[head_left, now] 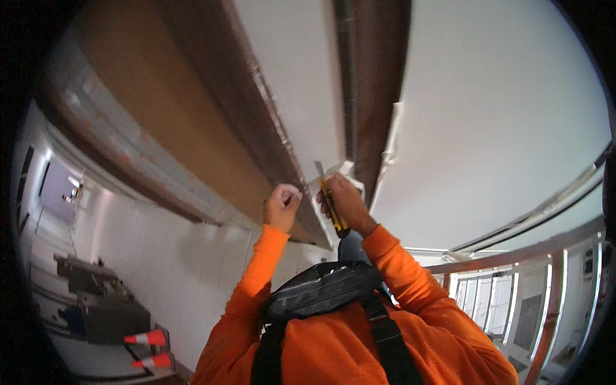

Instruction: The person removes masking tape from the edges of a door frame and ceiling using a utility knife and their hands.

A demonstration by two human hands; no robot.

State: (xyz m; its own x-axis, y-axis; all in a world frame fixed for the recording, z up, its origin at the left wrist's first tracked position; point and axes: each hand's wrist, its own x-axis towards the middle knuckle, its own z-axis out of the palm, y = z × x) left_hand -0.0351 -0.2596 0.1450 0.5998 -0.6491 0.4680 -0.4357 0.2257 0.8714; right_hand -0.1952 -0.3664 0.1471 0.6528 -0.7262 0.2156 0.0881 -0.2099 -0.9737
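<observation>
My right hand is wrapped round a black and yellow utility knife, its grey blade pointing up and away from me. Just behind that hand shows a piece of white material, and I cannot tell whether the hand touches it. My left hand is close by on the left, with its fingers curled in toward the thumb. Anything pinched in it is too small to make out. It is next to the lower end of a dark brown door-frame-like board, whose edge has pale, rough marks.
A second dark brown upright board stands right of the hands, beside a white wall panel. A black bag hangs at my front. Orange-and-white cones stand low left. A brown handrail with bars runs at right.
</observation>
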